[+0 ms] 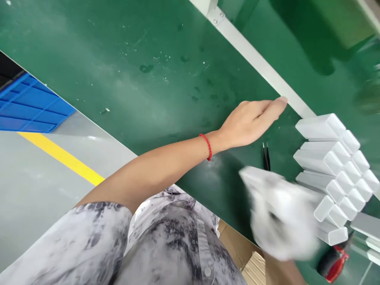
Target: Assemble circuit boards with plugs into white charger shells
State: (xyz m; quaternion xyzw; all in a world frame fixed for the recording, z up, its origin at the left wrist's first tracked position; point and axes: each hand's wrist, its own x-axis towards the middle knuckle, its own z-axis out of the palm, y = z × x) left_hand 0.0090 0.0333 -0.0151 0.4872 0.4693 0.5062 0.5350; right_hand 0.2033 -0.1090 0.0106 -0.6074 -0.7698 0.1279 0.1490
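Observation:
My left hand (255, 120), with a red cord at the wrist, reaches over the green table. Its fingers are pressed together, their tips beside a pale metal strip (261, 65), and nothing shows in them. At the lower right, a white plastic bag (282, 213), badly blurred, covers most of my right hand (279, 265); the bag appears held, though the fingers are hidden. Black tweezers (266, 158) lie between the left hand and the bag. Stacked white rectangular tubes or boxes (335, 174) stand at the right.
Red-and-black pliers (334, 263) lie below the stack. More white pieces (368, 225) are at the right edge. A blue crate (32, 105) stands beyond the table edge at left, above a yellow floor line (62, 156). Cardboard (237, 245) shows near my body.

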